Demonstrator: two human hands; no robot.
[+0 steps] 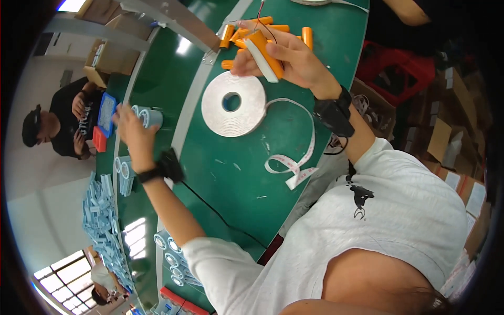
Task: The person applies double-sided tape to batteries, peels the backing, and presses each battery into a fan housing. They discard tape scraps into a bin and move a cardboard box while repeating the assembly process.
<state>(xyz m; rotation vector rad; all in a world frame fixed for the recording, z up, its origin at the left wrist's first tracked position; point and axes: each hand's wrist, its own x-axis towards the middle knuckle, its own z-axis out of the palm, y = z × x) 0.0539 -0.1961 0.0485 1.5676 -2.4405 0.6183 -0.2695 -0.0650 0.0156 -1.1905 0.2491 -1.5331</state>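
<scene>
My right hand (298, 59) is closed around an orange cylindrical battery (266, 56). A white strip (260, 59) runs along the battery's side, and thin red and black wires rise from its end. Across the table, my left hand (137, 137) has its fingers apart beside light-blue cylindrical housings (152, 118). Whether its fingertips touch them I cannot tell. A large roll of white tape (215, 107) lies flat between my arms, its loose end (283, 161) curling toward me. More orange batteries (307, 38) lie beyond my right hand.
A metal post (184, 23) stands at the table's far edge. Blue parts are heaped (100, 210) at the left, with several round-ended blue housings (176, 262) nearer. A person (68, 123) sits opposite by a blue tray (106, 116). A black cable (218, 218) trails from my left wrist.
</scene>
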